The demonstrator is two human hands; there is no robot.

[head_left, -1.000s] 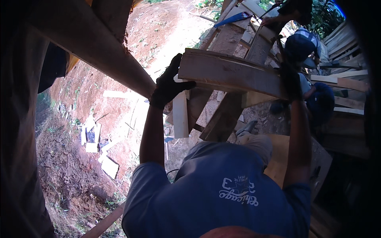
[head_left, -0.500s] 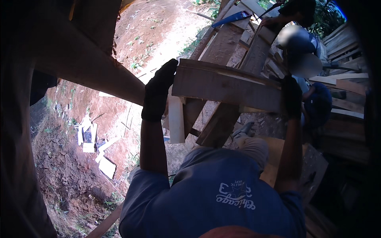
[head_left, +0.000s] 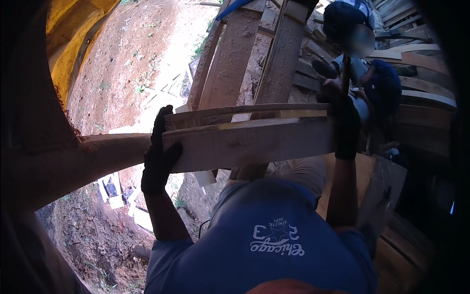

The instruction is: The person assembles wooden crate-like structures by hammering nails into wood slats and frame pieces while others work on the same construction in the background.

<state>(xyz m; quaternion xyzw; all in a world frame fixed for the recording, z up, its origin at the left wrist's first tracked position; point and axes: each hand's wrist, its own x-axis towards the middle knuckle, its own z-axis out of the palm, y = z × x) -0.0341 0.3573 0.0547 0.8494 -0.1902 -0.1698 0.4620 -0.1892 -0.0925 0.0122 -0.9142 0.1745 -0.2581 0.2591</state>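
Both my hands wear black gloves and grip two short wooden boards by their ends in front of my torso. The nearer board (head_left: 249, 146) turns its broad brown face toward me, and a narrow gap parts it from the farther board (head_left: 245, 111). My left hand (head_left: 159, 157) is closed round the left ends, its thumb across the near face and its fingers up along the end. At the right ends is my right hand (head_left: 345, 128), closed too, its fingers partly lost in shadow.
Long sawdust-covered planks (head_left: 235, 54) run away beyond the boards. A thick timber beam (head_left: 112, 149) and a yellow panel (head_left: 71, 39) stand at left, above a red dirt slope (head_left: 122, 59). Other people (head_left: 384, 88) crouch at upper right near piled lumber (head_left: 421, 73).
My view has shifted. The boards and my left hand now sit lower and farther left in view. A gap has opened between the two boards, and my left thumb shows on the near face.
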